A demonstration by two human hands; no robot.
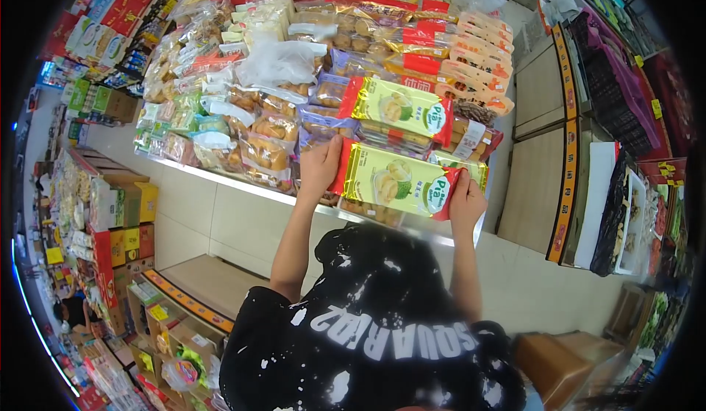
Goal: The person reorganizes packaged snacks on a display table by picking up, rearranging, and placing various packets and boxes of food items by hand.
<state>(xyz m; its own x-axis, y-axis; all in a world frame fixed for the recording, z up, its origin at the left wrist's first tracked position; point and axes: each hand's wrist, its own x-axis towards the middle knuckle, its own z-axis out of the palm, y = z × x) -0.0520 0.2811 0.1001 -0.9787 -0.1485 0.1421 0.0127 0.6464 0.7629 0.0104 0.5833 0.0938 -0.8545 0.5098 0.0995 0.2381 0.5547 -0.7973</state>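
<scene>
One yellow-green packet (393,181) was held above the near edge of the tabletop (220,179). The left hand (321,168) and right hand (467,201) were each closed on one red end, probably keeping it level, its front unobscured. A matching packet (397,109) lay just beyond, among bagged snacks (266,154) seemingly arranged in rows for easy viewing.

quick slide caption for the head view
Left hand and right hand hold a rectangular yellow-green plastic packet with red ends by its ends, a matching packet lying just beyond.
</scene>
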